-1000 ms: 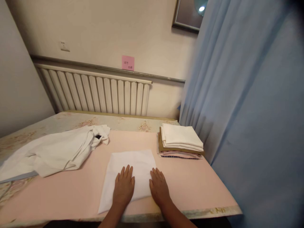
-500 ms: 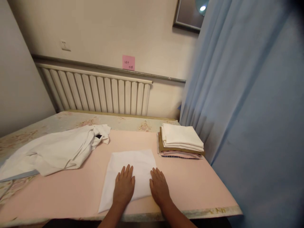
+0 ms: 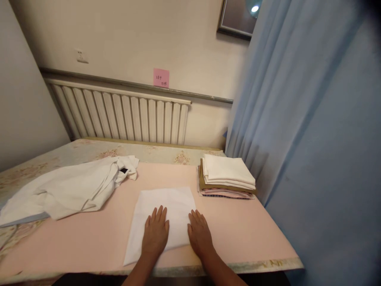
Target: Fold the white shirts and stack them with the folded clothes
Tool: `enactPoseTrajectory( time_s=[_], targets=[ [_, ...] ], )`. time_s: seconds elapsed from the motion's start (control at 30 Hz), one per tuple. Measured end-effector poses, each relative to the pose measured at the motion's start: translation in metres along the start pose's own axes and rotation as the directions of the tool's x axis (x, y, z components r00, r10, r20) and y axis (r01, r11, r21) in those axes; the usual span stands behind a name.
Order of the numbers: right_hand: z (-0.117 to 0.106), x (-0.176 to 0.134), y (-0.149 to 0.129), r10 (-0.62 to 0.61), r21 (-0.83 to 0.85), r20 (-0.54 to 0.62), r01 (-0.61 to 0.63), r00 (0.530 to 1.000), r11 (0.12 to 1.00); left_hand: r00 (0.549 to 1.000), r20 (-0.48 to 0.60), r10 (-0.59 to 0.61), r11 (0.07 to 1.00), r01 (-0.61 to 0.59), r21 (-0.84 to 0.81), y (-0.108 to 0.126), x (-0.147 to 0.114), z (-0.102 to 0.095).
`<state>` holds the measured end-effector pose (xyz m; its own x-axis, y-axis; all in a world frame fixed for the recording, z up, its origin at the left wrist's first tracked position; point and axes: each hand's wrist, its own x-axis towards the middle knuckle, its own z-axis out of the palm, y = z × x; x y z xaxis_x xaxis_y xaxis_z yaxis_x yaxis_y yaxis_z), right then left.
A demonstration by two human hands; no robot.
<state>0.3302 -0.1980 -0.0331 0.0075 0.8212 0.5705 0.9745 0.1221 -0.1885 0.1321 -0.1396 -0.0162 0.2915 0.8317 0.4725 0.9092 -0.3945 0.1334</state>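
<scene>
A folded white cloth [image 3: 175, 202] lies flat near the front edge of the pink sheet [image 3: 89, 242]. My left hand [image 3: 156, 230] rests palm down on its lower middle, fingers stretched out and pointing away from me. At the cloth's right edge lies my right hand [image 3: 201, 232], also flat, partly on the cloth and partly over the pink sheet. Neither hand grips anything. The parts of the cloth under my palms are hidden.
A neat stack of folded clothes [image 3: 228, 176] sits at the back right. Loose white garments [image 3: 71, 186] are heaped at the left. Behind the bed runs a radiator [image 3: 127, 113], with a pink note [image 3: 161, 78] above it. A blue curtain [image 3: 285, 119] hangs along the right side.
</scene>
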Motion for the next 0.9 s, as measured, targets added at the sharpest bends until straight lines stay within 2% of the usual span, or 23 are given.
enactPoseTrajectory(
  time_s=[0.9],
  targets=[
    [0.0002,-0.0004,0.0008,-0.009,0.001,-0.007,0.009,1.0,1.0,1.0,-0.022,0.009,1.0,-0.008,0.002,-0.0022,-0.001,0.0036]
  ],
)
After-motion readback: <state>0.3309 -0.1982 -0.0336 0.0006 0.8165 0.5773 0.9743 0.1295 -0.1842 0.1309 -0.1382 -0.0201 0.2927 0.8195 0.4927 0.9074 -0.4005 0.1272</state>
